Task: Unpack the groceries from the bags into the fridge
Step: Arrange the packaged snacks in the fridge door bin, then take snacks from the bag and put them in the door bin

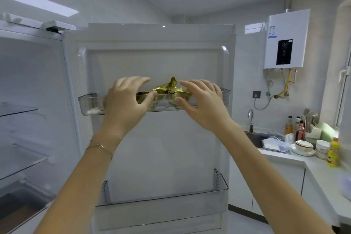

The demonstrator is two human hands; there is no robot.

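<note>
The fridge door (155, 148) stands open in front of me. Its upper clear door shelf (89, 103) holds a crumpled gold foil packet (167, 89). My left hand (125, 100) is spread just left of the packet, its thumb close to the foil. My right hand (201, 100) hovers just to the packet's right, fingers apart, with nothing in it. Both hands are in front of the shelf's rim. The lower clear door shelf (163, 205) has nothing in it.
The fridge interior with glass shelves (20, 159) is at the left. A counter (311, 165) at the right carries a sink (254, 137), bowls, bottles and a yellow bottle (333, 153). A white water heater (284, 40) hangs on the wall.
</note>
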